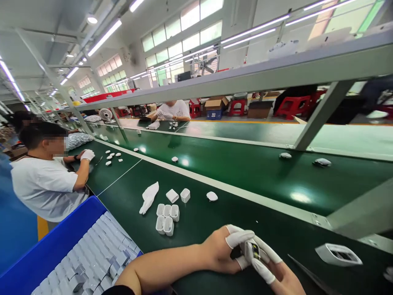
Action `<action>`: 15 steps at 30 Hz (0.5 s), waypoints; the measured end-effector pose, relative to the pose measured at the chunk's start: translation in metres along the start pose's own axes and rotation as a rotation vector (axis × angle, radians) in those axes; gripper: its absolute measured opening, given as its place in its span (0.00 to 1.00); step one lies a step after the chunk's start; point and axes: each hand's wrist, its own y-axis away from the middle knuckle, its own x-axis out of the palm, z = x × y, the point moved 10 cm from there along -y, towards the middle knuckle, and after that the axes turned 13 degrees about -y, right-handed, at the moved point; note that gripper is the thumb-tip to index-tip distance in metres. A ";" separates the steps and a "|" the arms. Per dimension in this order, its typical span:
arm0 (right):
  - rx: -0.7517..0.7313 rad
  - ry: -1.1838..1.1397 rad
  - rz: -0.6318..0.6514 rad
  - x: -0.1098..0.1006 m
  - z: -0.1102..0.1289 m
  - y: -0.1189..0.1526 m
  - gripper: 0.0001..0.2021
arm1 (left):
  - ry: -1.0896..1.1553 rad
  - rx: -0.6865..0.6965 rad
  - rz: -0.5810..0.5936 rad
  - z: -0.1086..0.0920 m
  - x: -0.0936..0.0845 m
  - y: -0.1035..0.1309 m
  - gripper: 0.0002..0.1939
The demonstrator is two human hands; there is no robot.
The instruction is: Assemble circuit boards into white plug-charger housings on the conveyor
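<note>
Label writing on the far blue box (214, 114) is too small to read. Strip lights (104, 37) hang over the room's green surface (196, 233). Above its near edge, the gloved fingers of left hand (219, 250) and right hand (284, 275) grip a small part (254, 250), dark end leftward; its long axis is hidden.

Both hands, the left (227, 250) and the right (273, 262), wear white finger covers and hold a small black-and-white part (253, 249) over the green tabletop (196, 217). White cups (167, 219) and a crumpled white glove (149, 198) lie nearby; a blue bin (66, 241) holds many white pieces (89, 256).
</note>
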 end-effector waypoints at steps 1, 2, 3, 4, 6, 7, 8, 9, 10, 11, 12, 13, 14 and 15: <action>0.012 -0.040 -0.003 0.003 0.001 0.003 0.29 | 0.020 -0.015 0.016 0.000 -0.001 0.000 0.38; 0.020 -0.079 -0.008 0.004 0.001 0.005 0.31 | 0.038 -0.033 0.033 0.000 -0.001 0.000 0.37; 0.023 -0.108 -0.009 0.006 0.001 0.007 0.32 | 0.053 -0.044 0.042 0.000 -0.003 0.000 0.36; 0.030 -0.123 -0.002 0.007 -0.001 0.008 0.33 | 0.067 -0.059 0.056 0.000 -0.003 -0.001 0.35; 0.039 -0.122 0.022 0.008 -0.004 0.009 0.32 | 0.082 -0.099 0.081 0.001 -0.003 -0.002 0.34; 0.035 -0.097 0.035 0.008 -0.005 0.010 0.31 | 0.091 -0.125 0.093 0.002 -0.003 -0.002 0.34; 0.019 -0.048 0.043 0.007 -0.004 0.011 0.30 | 0.102 -0.153 0.102 0.003 -0.002 -0.001 0.35; -0.016 0.027 0.048 0.005 0.000 0.011 0.29 | 0.114 -0.181 0.106 0.005 -0.001 0.000 0.36; -0.071 0.123 0.053 0.004 0.006 0.012 0.29 | 0.131 -0.210 0.105 0.006 0.000 0.001 0.37; -0.142 0.230 0.064 0.005 0.014 0.014 0.29 | 0.152 -0.241 0.102 0.009 0.001 0.003 0.39; -0.233 0.336 0.075 0.006 0.024 0.016 0.30 | 0.178 -0.275 0.100 0.011 0.003 0.004 0.41; -0.328 0.425 0.094 0.009 0.035 0.018 0.31 | 0.207 -0.311 0.096 0.015 0.004 0.006 0.43; -0.418 0.493 0.116 0.013 0.045 0.022 0.31 | 0.239 -0.344 0.095 0.018 0.006 0.008 0.45; -0.487 0.539 0.133 0.016 0.053 0.024 0.29 | 0.273 -0.372 0.099 0.021 0.008 0.010 0.46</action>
